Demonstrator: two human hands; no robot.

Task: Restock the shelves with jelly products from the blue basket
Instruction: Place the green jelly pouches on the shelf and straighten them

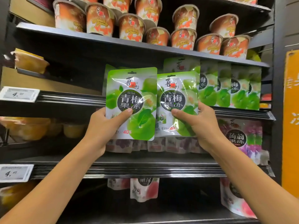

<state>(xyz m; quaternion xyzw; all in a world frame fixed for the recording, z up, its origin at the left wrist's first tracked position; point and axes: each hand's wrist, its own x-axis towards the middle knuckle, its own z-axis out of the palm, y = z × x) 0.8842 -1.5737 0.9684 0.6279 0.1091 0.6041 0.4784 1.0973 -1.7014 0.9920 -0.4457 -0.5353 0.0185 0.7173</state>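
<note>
My left hand (105, 126) grips a green plum jelly pouch (131, 94) by its lower left edge, thumb on the front. My right hand (199, 125) holds a second green jelly pouch (177, 97) by its lower right part. Both pouches are upright, side by side, raised in front of the middle shelf (72, 99). More pouches of the same green kind (229, 89) stand in a row on that shelf to the right, one directly behind my right pouch. The blue basket is out of view.
Orange jelly cups (129, 26) are stacked on the top shelf. Purple grape pouches (237, 136) fill the shelf below, pink ones (145, 189) the lowest. Yellow jelly tubs (30, 128) sit at left. Price tags (19, 93) hang on shelf edges. An orange sign (290, 118) stands at right.
</note>
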